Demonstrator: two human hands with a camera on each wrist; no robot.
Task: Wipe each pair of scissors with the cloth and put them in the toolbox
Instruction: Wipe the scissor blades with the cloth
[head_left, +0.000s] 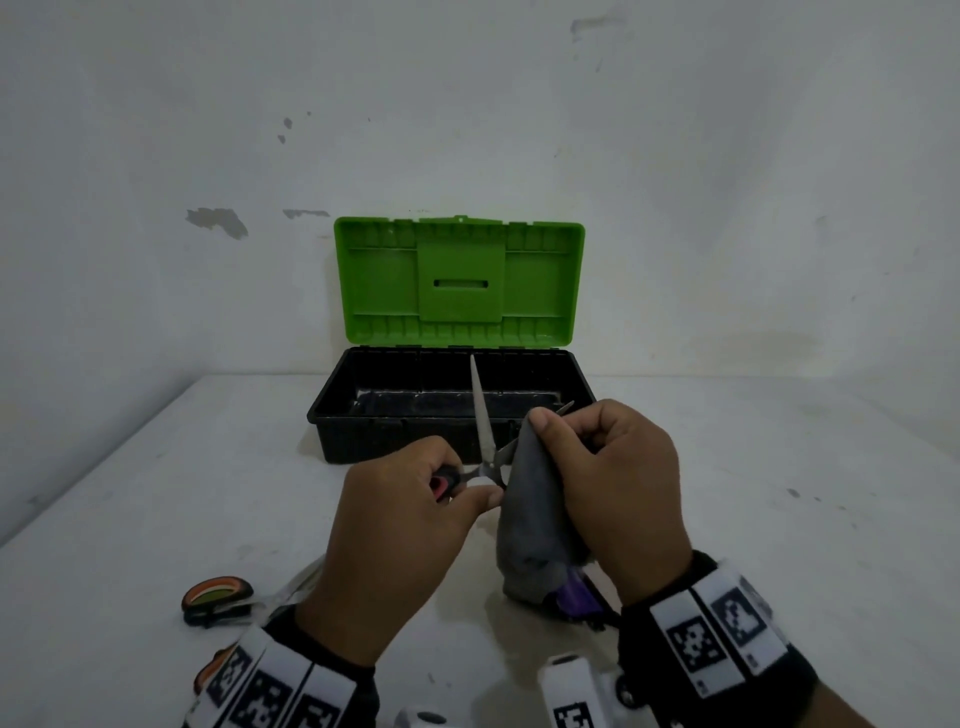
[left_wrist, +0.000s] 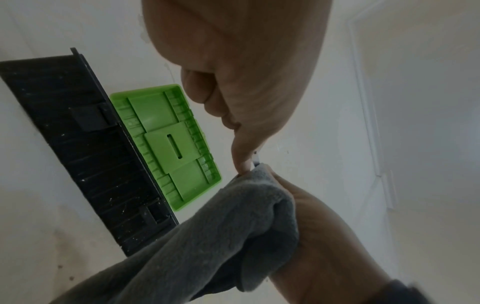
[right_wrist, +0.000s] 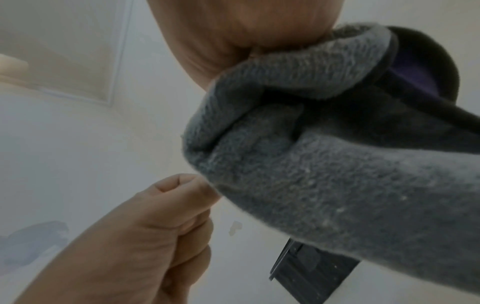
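Note:
My left hand (head_left: 415, 499) grips the black-and-red handle of a pair of scissors (head_left: 480, 415) whose blades are spread apart. One blade points up in front of the toolbox (head_left: 447, 405). The other blade is wrapped in the grey cloth (head_left: 535, 519), which my right hand (head_left: 608, 478) pinches around it. The toolbox is black with its green lid (head_left: 457, 280) standing open. In the left wrist view the cloth (left_wrist: 233, 226) bunches beside my left thumb (left_wrist: 241, 152). In the right wrist view the cloth (right_wrist: 324, 174) fills most of the picture.
Another pair of scissors with orange-and-black handles (head_left: 218, 597) lies on the white table (head_left: 779, 493) at the front left. A purple-handled item (head_left: 576, 597) lies partly under the cloth's lower end. The wall stands close behind the toolbox.

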